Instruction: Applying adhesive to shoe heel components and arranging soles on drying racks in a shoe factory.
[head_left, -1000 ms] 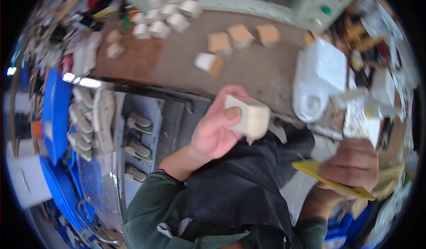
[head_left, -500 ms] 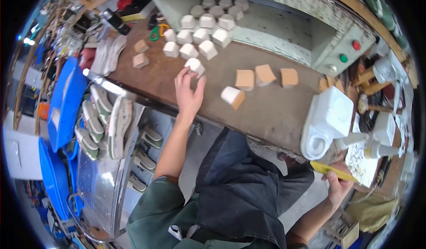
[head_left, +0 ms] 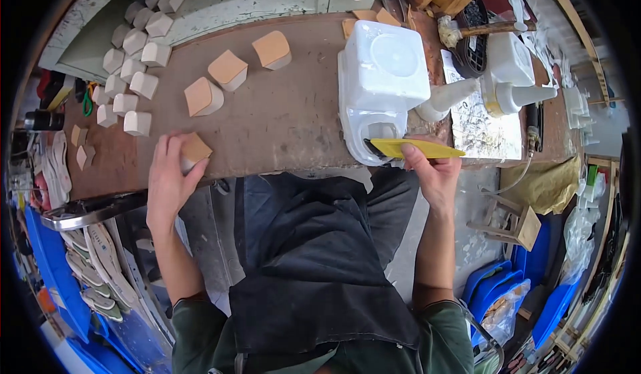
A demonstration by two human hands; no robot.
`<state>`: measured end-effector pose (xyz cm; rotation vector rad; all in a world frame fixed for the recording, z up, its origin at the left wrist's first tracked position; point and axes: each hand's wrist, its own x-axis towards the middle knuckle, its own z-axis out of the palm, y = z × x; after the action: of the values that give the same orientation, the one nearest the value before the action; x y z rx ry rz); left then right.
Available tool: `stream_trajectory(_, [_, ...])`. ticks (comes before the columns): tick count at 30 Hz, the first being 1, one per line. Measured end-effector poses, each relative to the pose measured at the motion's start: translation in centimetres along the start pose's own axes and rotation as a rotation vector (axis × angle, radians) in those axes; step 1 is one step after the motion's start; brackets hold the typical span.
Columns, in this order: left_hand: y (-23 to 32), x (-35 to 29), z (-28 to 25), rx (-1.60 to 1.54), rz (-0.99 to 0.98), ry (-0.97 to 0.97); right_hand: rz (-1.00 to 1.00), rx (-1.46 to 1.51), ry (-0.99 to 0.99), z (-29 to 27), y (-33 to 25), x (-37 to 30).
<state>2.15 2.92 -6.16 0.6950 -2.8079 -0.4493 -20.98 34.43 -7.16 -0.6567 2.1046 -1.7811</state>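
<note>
fingers (head_left: pixel 175 148) of the left hand (head_left: pixel 167 180) wrap a tan-topped block (head_left: pixel 195 149); right hand (head_left: pixel 434 174) pinches a yellow scraper (head_left: pixel 417 149)

This is a shoe workshop. On the worn brown workbench (head_left: pixel 280 120) stand glue bottles (head_left: pixel 517 94) and heel blocks (head_left: pixel 133 74). Left of the workbench lie shoe insoles (head_left: pixel 100 254).

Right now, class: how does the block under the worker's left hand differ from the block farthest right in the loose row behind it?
The held block sits at the bench's front edge, gripped by the left hand; the far block stands free, farther back. The held block is partly covered; the far block shows whole. Both have tan tops and pale sides.
</note>
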Motion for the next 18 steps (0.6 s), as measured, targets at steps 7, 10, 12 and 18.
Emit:
stream_trajectory(7, [4.4,-0.1,4.2,-0.147,0.114,0.111,-0.037,-0.134,-0.116,0.0,0.1,0.9])
stream_trajectory(10, [5.1,0.0,4.9,0.015,0.109,0.089,-0.015,-0.097,-0.149,-0.1,-0.4,1.0])
stream_trajectory(12, [5.2,-0.4,5.0,-0.128,0.04,0.11,0.093,0.088,-0.109,-0.4,-0.7,1.1])
stream_trajectory(18, [9.5,-2.0,5.2,-1.686,-0.22,0.095,0.187,0.142,-0.031,-1.5,-4.2,-1.5])
